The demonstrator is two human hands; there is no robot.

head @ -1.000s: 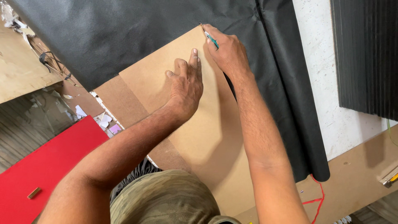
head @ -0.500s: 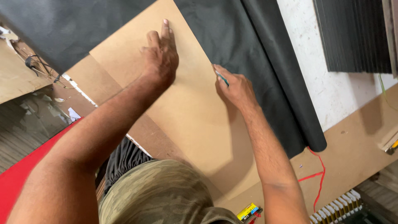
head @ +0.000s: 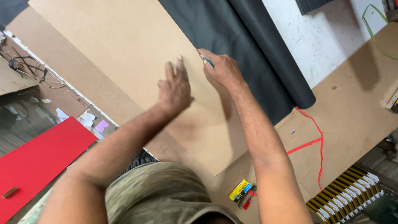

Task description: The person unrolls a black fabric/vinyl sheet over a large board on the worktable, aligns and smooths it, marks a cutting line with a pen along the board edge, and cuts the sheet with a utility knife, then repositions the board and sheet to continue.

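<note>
a brown fibreboard bench (head: 352,103) fills the lower right under even, soft light, a rough white wall (head: 327,33) rises behind it, and at the left a red sheet (head: 37,157) lies over a grey floor (head: 20,120) littered with paper scraps (head: 89,122).

Under your left hand (head: 175,85) lies a tan board (head: 124,54) — smooth, matt, like fibreboard. Your right hand (head: 222,68) grips a green plastic-looking tool (head: 206,60) at its edge. Upper centre, the black sheet (head: 244,45) looks dull, faintly textured cloth. Lower left, the red sheet (head: 41,157) is flat — slightly glossy.
</note>
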